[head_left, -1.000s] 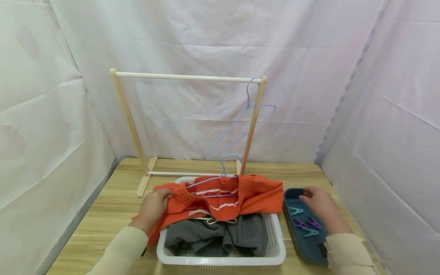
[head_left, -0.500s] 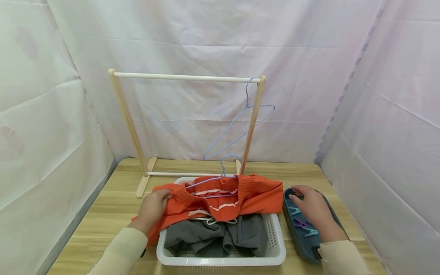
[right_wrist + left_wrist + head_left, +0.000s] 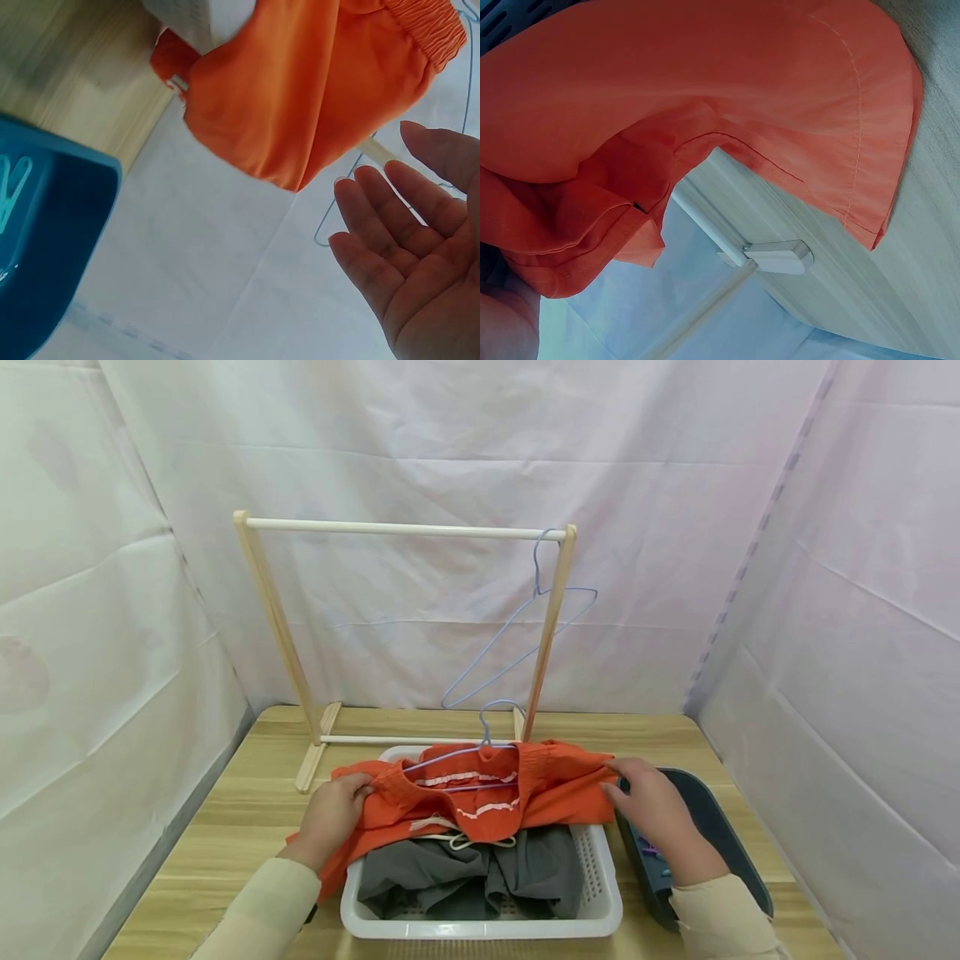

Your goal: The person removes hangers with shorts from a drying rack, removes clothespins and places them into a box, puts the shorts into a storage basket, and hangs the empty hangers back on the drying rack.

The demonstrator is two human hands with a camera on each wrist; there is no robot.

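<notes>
Orange shorts (image 3: 562, 793) with an elastic waistband and a pale drawstring lie spread across a white basket (image 3: 480, 929). A blue wire hanger (image 3: 482, 717) sits inside their waist, its hook sticking up. My left hand (image 3: 332, 814) pinches the left side of the waistband. A leg of the shorts hangs down to the table in the left wrist view. My right hand (image 3: 660, 810) is at the right end of the shorts, fingertips overlapping the cloth in the head view. Its fingers (image 3: 390, 199) look spread and hold nothing in the right wrist view. Under the shorts lies a grey garment (image 3: 465, 868).
Behind the basket stands a wooden rack with a white rail (image 3: 405, 529). Another blue wire hanger (image 3: 489, 651) hangs at the rail's right end. A dark blue tray (image 3: 720, 827) with clothespins (image 3: 649, 850) is on the right, partly hidden by my right arm. White cloth walls surround the table.
My right hand has moved left from over the clothespin tray to the right end of the orange shorts. My left hand keeps its grip on the waistband.
</notes>
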